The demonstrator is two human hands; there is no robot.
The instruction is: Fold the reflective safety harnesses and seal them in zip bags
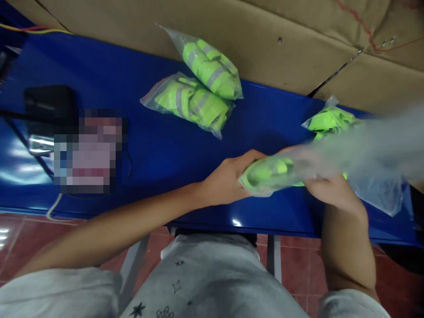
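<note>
Above the table's front part I hold a see-through plastic bag [269,177] between both hands. Neon yellow-green material shows inside it, and the bag's upper part is smeared by motion toward the right. My left hand [233,176] is closed around the bag's left end, its fingers partly behind the plastic. At the other side my right hand [333,187] grips the bag, and the blurred plastic covers some of its fingers. Just beyond the right hand lies a bundle of neon yellow-green straps [331,119], partly hidden by the blur.
Two filled bags of neon straps with grey stripes, an upper bag [215,73] and a lower bag [195,104], lie on the blue table [159,163]. Flat plastic bags [384,192] lie at right. A black box [49,104] with cables stands left. Cardboard [265,44] lines the back.
</note>
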